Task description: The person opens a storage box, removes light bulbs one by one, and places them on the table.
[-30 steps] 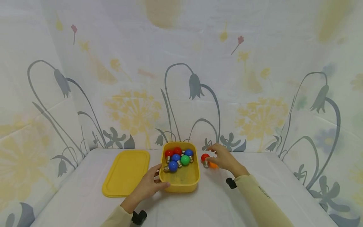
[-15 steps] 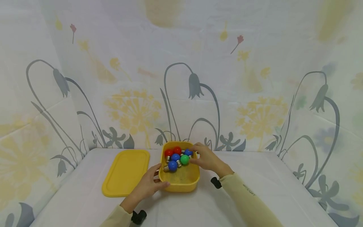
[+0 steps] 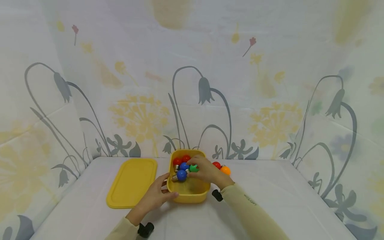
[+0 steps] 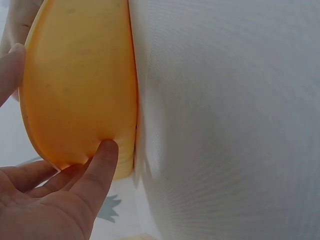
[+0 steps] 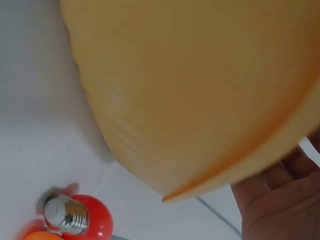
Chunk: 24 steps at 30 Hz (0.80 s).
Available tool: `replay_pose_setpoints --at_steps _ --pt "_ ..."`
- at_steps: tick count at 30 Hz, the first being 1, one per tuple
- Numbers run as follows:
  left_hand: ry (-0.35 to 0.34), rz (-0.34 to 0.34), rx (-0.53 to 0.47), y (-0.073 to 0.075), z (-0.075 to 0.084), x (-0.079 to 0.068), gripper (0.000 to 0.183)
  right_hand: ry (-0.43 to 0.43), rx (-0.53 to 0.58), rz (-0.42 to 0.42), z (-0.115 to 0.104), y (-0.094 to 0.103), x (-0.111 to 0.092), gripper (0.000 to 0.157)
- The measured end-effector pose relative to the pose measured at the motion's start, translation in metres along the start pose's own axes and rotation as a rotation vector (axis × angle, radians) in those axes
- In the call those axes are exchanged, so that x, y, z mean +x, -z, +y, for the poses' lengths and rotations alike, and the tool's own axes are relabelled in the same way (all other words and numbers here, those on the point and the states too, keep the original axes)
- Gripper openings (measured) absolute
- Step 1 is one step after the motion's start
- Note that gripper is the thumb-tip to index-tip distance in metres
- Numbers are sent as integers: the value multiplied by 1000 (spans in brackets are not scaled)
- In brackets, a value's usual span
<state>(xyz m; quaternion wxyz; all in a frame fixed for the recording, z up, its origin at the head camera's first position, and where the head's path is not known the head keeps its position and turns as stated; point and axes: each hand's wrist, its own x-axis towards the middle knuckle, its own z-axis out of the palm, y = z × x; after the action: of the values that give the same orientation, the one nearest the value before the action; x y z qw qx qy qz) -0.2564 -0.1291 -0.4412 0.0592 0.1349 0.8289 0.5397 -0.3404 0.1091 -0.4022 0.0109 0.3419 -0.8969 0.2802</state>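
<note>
A yellow plastic box [image 3: 189, 198] holds several colored light bulbs: red bulbs [image 3: 177, 161], blue bulbs [image 3: 181, 175] and a green bulb [image 3: 194, 168]. My left hand [image 3: 156, 195] grips the box's near left corner, thumb on the front wall and fingers along the left side. In the left wrist view the left hand's fingertips [image 4: 106, 150] press on the box wall. My right hand [image 3: 207, 170] reaches over the right rim into the box, index finger and thumb on either side of the green bulb. Whether it pinches that bulb is hidden; its fingertips are behind the box in the right wrist view.
A flat yellow lid [image 3: 132, 182] lies left of the box on the white cloth. Right of the box, a red bulb [image 3: 216, 165] and an orange bulb [image 3: 225, 170] lie close together. A floral-print curtain [image 3: 192, 83] rises behind the table.
My right hand has moved left from over the red and orange bulbs, across the box's right rim, to the bulbs inside. My left hand has stayed on the box.
</note>
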Motion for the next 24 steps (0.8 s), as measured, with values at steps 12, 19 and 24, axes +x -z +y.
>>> replay_pose_setpoints --at_steps 12,19,24 --pt "-36 -4 -2 1 -3 2 91 -7 -35 -54 -8 -10 9 42" --pt "-35 0 -20 1 -3 2 91 -91 -12 -96 -11 -14 10 45" --pt "-46 -8 -21 1 -4 1 91 -146 27 -151 -9 -21 8 46"
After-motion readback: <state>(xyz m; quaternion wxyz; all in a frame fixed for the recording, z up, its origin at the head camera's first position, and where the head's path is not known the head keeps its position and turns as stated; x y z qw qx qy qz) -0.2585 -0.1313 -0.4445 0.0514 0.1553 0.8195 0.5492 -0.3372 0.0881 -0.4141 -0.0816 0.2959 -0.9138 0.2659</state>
